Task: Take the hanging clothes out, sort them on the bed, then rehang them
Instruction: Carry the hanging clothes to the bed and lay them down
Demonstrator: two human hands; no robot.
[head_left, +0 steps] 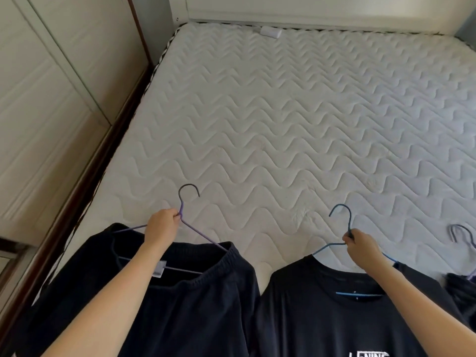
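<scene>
Clothes come first: a black T-shirt [322, 318] with white letters hangs on a blue hanger [328, 246]. The right grip [360, 244] is closed tight round that hanger's neck, just under the hook. Beside it, the left grip [162, 225] squeezes the neck of a purple hanger [206, 237] that carries a dark garment with a stretchy band [180, 318]. Both pieces sit below the grips, at the near edge of the bed [283, 124]. I cannot tell if they lie flat on it yet. Out past the right grip, another dark piece [461, 289] on its hanger [461, 233] lies on the mattress. So taking out looks at least partly done, and sorting looks begun. Hanging everything back up is left. Closet doors [46, 99] stand beyond the left grip.
</scene>
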